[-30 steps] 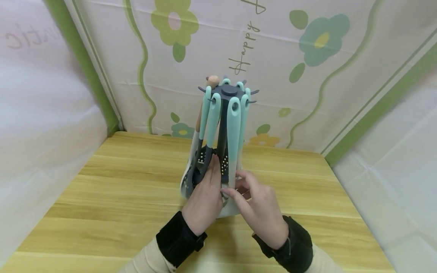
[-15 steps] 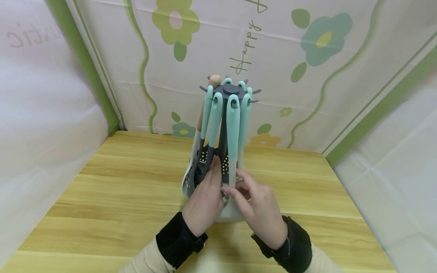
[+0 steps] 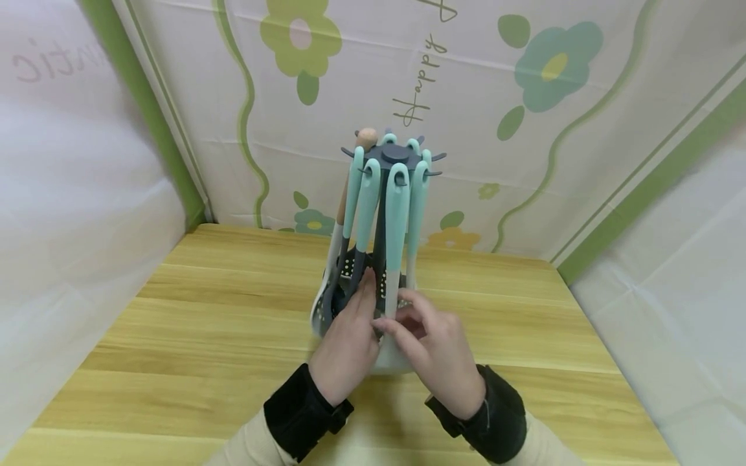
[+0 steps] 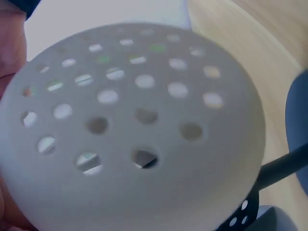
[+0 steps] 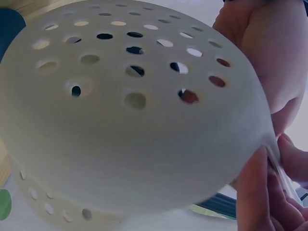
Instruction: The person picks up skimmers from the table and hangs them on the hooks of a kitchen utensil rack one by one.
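A dark utensil stand (image 3: 394, 154) stands upright on the table, with mint-handled utensils hanging round its hooked top. At its front hangs a pale grey skimmer (image 3: 397, 220), its handle hole over a hook. My right hand (image 3: 441, 346) pinches the skimmer's shaft low down between thumb and fingers. In the right wrist view its fingers (image 5: 252, 192) close on the shaft beside the rounded perforated bowl. My left hand (image 3: 348, 343) lies just left of the shaft, fingers straight and together, pointing up among the utensils. The bowl is partly hidden behind both hands in the head view.
Several dark utensils, one a ladle (image 3: 354, 278), hang to the left beside a white one with a wooden handle (image 3: 342, 206). The wooden table (image 3: 233, 362) reaches back to a flower-printed curtain (image 3: 466, 77), with white cloth walls either side.
The skimmer's handle has shifted slightly left, and a hook tip now shows through its hole. Both hands have stayed nearly in place, the right drifting a little left.
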Motion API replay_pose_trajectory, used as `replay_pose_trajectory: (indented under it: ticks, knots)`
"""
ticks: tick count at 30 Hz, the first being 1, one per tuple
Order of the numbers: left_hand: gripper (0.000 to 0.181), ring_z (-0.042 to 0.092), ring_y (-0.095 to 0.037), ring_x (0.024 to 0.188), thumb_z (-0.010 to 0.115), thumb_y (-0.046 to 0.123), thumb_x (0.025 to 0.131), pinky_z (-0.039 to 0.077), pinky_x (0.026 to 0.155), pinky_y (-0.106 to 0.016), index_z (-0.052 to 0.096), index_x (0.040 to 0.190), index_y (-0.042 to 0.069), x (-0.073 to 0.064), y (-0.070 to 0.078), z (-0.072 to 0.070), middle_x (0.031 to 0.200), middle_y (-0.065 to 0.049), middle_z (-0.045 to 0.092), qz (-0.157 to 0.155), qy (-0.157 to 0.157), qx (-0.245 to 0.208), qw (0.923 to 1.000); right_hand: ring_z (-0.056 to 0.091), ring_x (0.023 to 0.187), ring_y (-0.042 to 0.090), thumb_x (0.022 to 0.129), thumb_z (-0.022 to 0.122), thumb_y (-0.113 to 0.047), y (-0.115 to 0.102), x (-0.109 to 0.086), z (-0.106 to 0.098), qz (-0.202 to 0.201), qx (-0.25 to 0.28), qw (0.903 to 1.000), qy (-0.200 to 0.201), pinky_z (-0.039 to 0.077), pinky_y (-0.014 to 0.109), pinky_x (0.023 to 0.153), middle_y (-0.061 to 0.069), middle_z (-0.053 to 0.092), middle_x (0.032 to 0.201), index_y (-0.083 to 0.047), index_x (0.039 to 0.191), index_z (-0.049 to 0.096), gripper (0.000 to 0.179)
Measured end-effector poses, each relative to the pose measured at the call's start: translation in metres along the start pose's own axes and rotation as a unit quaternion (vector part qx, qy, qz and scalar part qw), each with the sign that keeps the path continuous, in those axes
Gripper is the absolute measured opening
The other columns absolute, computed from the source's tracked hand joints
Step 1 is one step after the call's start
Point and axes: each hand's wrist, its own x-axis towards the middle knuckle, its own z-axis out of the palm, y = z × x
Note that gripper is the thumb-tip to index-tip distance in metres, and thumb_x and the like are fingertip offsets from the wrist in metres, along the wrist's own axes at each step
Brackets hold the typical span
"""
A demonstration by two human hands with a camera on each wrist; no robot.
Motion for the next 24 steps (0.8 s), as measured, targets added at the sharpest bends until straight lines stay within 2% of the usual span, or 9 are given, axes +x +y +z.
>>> replay_pose_trajectory:
  ticks: [5, 10, 14, 17, 20, 24]
  knots:
    - [0.051, 0.054, -0.035, 0.131, 0.044, -0.010, 0.098, 0.053, 0.097, -0.044, 0.039, 0.148, -0.015, -0.003, 0.000, -0.004, 0.146, -0.031, 0.051, 0.013, 0.021, -0.037, 0.9990, 0.064, 0.064, 0.002, 0.086, 0.075, -0.016, -0.001, -0.001, 0.000, 0.029, -0.009, 0.9994, -0.017, 0.057, 0.022, 0.053, 0.001, 0.073, 0.077, 0.002, 0.107, 0.071, 0.028]
    - [0.046, 0.057, -0.037, 0.128, 0.042, -0.004, 0.102, 0.055, 0.094, -0.043, 0.041, 0.147, -0.015, -0.007, -0.003, -0.005, 0.143, -0.031, 0.054, 0.027, 0.025, -0.055, 0.9978, 0.067, 0.068, 0.006, 0.085, 0.076, -0.009, 0.002, -0.003, 0.001, 0.017, -0.014, 0.9995, -0.024, 0.057, 0.021, 0.055, 0.002, 0.073, 0.081, 0.003, 0.106, 0.072, 0.025]
    - [0.048, 0.060, -0.036, 0.125, 0.049, -0.004, 0.100, 0.055, 0.095, -0.038, 0.043, 0.146, -0.016, -0.011, -0.003, -0.009, 0.139, -0.030, 0.057, 0.032, 0.027, -0.070, 0.9966, 0.069, 0.072, 0.009, 0.085, 0.075, -0.006, 0.007, -0.005, -0.001, 0.004, -0.012, 0.9994, -0.033, 0.059, 0.021, 0.059, 0.006, 0.076, 0.089, 0.004, 0.112, 0.072, 0.029]
    - [0.049, 0.066, -0.031, 0.116, 0.056, -0.003, 0.097, 0.057, 0.091, -0.032, 0.047, 0.143, -0.015, -0.012, -0.003, -0.013, 0.132, -0.027, 0.063, 0.032, 0.040, -0.086, 0.9950, 0.070, 0.074, 0.010, 0.086, 0.075, -0.007, 0.010, -0.005, -0.004, -0.003, -0.022, 0.9988, -0.044, 0.059, 0.022, 0.063, 0.007, 0.076, 0.094, 0.003, 0.114, 0.073, 0.030]
    - [0.048, 0.071, -0.022, 0.104, 0.063, 0.002, 0.094, 0.058, 0.086, -0.027, 0.053, 0.140, -0.010, -0.015, -0.004, -0.019, 0.122, -0.020, 0.068, 0.025, 0.055, -0.096, 0.9935, 0.068, 0.073, 0.008, 0.085, 0.076, -0.009, 0.013, -0.005, -0.009, -0.007, -0.036, 0.9983, -0.045, 0.059, 0.023, 0.062, 0.004, 0.074, 0.089, 0.002, 0.110, 0.073, 0.027]
    - [0.038, 0.067, -0.010, 0.089, 0.069, 0.009, 0.091, 0.057, 0.077, -0.023, 0.063, 0.126, -0.004, -0.017, -0.008, -0.031, 0.106, -0.007, 0.070, 0.049, 0.100, -0.081, 0.9904, 0.058, 0.066, 0.002, 0.080, 0.079, -0.003, 0.019, -0.004, -0.020, -0.024, -0.045, 0.9985, -0.018, 0.055, 0.021, 0.055, -0.002, 0.066, 0.078, -0.001, 0.096, 0.070, 0.018]
